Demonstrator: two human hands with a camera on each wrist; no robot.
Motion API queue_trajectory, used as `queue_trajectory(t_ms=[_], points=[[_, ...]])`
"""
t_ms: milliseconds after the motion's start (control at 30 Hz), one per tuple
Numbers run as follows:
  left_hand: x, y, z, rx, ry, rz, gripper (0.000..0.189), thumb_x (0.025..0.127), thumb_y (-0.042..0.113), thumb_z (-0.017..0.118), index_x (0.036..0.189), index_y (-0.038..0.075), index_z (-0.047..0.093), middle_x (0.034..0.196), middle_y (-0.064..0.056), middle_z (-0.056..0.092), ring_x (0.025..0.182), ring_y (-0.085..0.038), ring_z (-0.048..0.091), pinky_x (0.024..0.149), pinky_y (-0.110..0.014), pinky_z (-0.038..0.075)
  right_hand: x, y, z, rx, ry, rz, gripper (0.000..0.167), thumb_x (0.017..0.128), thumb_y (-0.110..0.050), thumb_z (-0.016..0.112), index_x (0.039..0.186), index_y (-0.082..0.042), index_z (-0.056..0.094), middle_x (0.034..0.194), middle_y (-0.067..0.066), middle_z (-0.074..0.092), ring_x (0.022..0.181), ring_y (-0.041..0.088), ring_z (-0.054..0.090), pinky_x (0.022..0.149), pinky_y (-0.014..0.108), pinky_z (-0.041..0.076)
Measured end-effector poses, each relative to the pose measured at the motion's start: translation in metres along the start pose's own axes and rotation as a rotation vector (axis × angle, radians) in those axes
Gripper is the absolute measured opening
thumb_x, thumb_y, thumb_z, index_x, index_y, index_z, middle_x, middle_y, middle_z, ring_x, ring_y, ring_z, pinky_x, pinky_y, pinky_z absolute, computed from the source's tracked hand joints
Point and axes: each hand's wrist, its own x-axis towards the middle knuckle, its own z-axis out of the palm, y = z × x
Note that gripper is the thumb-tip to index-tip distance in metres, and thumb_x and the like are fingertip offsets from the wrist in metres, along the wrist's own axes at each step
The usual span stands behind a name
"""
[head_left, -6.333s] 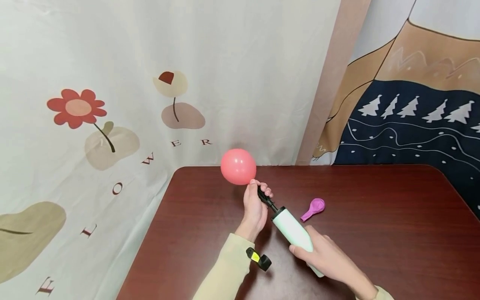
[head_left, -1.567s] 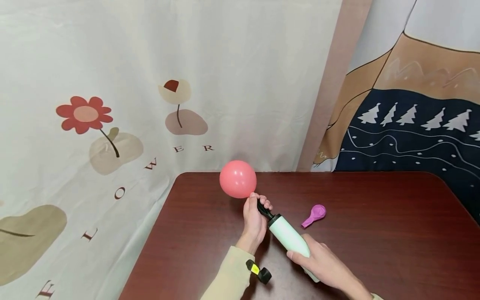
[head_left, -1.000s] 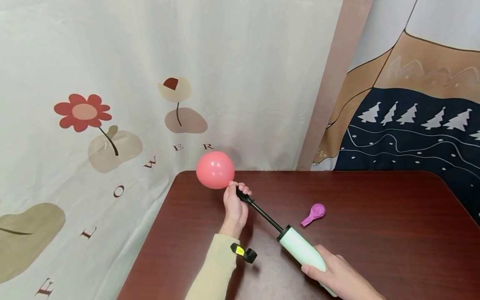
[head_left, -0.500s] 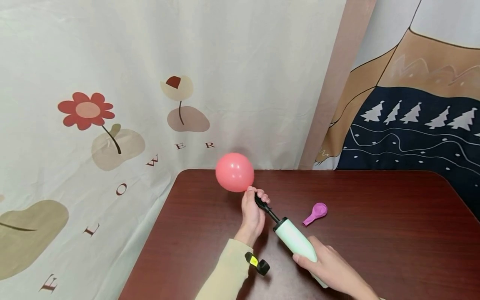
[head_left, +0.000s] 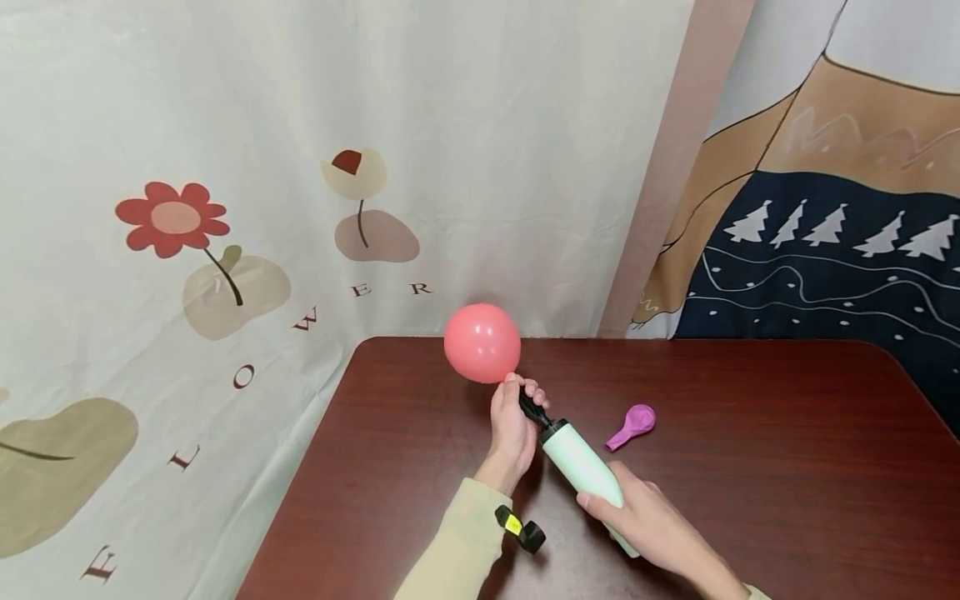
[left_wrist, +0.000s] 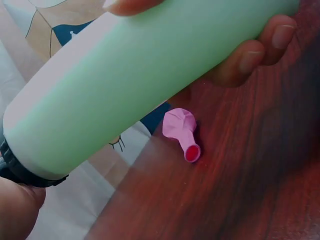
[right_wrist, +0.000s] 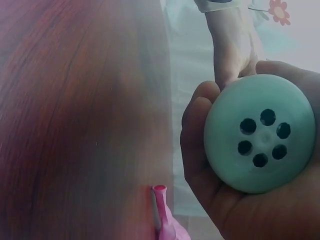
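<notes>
A light-green balloon pump (head_left: 581, 465) slants across the middle of the head view. My right hand (head_left: 651, 518) grips its green barrel near the lower end. Its round base with several holes (right_wrist: 265, 135) faces the right wrist camera. My left hand (head_left: 513, 429) holds the black end (head_left: 532, 410) of the pump, its thumb at the neck of an inflated coral-pink balloon (head_left: 482, 343). The black rod is pushed almost wholly into the barrel. A flat purple-pink balloon (head_left: 632, 427) lies on the table right of the pump, its open mouth visible in the left wrist view.
The dark red-brown wooden table (head_left: 765, 467) has rounded far corners. Behind it hangs a pale curtain (head_left: 517, 167) with printed flowers and letters, and a navy tree-patterned cloth (head_left: 825, 275) at right. A black strap device (head_left: 521, 529) sits on the left wrist.
The hands drew apart about a second ago, baring the black rod, then came together again, sliding it back in. The coral balloon looks slightly larger than several seconds ago. The purple-pink balloon stayed put.
</notes>
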Motion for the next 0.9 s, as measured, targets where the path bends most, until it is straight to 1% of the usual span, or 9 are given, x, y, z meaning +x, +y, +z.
queue_trajectory(t_ms=[133,300,433,533,633,733,800,867,900], points=[[0.006,0.003,0.002,-0.008,0.01,0.007,0.024,0.114,0.016,0.034,0.093,0.012,0.045,0.078,-0.003,0.044,0.068,-0.014,0.045,0.067,-0.026,0.042,-0.007,0.004,-0.005,0.002,-0.007,0.0,0.046,0.094,-0.047,0.073,0.117,-0.01,0.061,0.078,-0.005,0.058,0.065,0.006,0.055,0.057,0.025,0.047],[0.02,0.014,-0.005,-0.041,0.058,0.024,0.026,0.114,0.015,0.034,0.091,0.011,0.045,0.075,-0.002,0.044,0.065,-0.013,0.044,0.065,-0.026,0.041,-0.018,0.012,-0.012,-0.047,-0.06,0.03,0.049,0.095,-0.049,0.071,0.124,-0.01,0.06,0.086,-0.005,0.06,0.071,0.005,0.055,0.062,0.026,0.046],[0.031,0.027,-0.013,-0.056,0.094,0.055,0.025,0.114,0.017,0.036,0.092,0.011,0.045,0.075,-0.001,0.044,0.065,-0.012,0.044,0.065,-0.025,0.042,-0.027,0.018,-0.019,-0.062,-0.124,0.09,0.051,0.096,-0.048,0.07,0.127,-0.009,0.058,0.094,-0.003,0.061,0.078,0.011,0.056,0.065,0.028,0.047],[0.033,0.033,-0.015,-0.059,0.102,0.079,0.025,0.115,0.019,0.036,0.092,0.011,0.045,0.075,-0.001,0.044,0.065,-0.012,0.044,0.065,-0.025,0.042,-0.03,0.02,-0.022,-0.06,-0.16,0.123,0.053,0.096,-0.047,0.069,0.127,-0.006,0.057,0.095,0.0,0.06,0.08,0.017,0.057,0.065,0.032,0.047],[0.029,0.027,-0.01,-0.06,0.081,0.078,0.025,0.115,0.017,0.035,0.092,0.011,0.044,0.075,-0.001,0.043,0.063,-0.011,0.044,0.063,-0.024,0.041,-0.029,0.018,-0.02,-0.068,-0.151,0.124,0.055,0.096,-0.049,0.07,0.127,-0.006,0.057,0.094,0.0,0.06,0.08,0.017,0.057,0.066,0.034,0.047],[0.019,0.013,-0.001,-0.061,0.039,0.06,0.025,0.113,0.013,0.035,0.09,0.012,0.044,0.074,0.0,0.042,0.061,-0.01,0.042,0.061,-0.023,0.04,-0.023,0.013,-0.015,-0.065,-0.104,0.075,0.051,0.095,-0.051,0.07,0.122,-0.008,0.058,0.088,-0.003,0.059,0.075,0.012,0.055,0.064,0.03,0.047],[0.01,0.002,0.004,-0.053,0.004,0.038,0.024,0.113,0.012,0.035,0.09,0.012,0.044,0.075,0.0,0.042,0.062,-0.01,0.042,0.062,-0.023,0.04,-0.019,0.009,-0.011,-0.054,-0.056,0.026,0.048,0.095,-0.05,0.071,0.117,-0.009,0.059,0.081,-0.004,0.058,0.069,0.008,0.055,0.06,0.027,0.046],[0.002,-0.006,0.007,-0.031,-0.02,0.009,0.025,0.113,0.012,0.034,0.091,0.013,0.044,0.076,-0.001,0.042,0.063,-0.011,0.043,0.064,-0.024,0.041,-0.014,0.005,-0.007,-0.032,-0.013,-0.017,0.044,0.095,-0.048,0.072,0.112,-0.009,0.059,0.076,-0.005,0.056,0.063,0.005,0.054,0.056,0.025,0.046],[-0.002,-0.009,0.008,-0.019,-0.027,-0.002,0.025,0.113,0.013,0.034,0.091,0.013,0.044,0.076,-0.001,0.043,0.065,-0.012,0.043,0.065,-0.025,0.041,-0.012,0.003,-0.006,-0.017,0.002,-0.025,0.044,0.095,-0.048,0.072,0.11,-0.009,0.059,0.074,-0.005,0.056,0.061,0.005,0.054,0.055,0.025,0.046]])
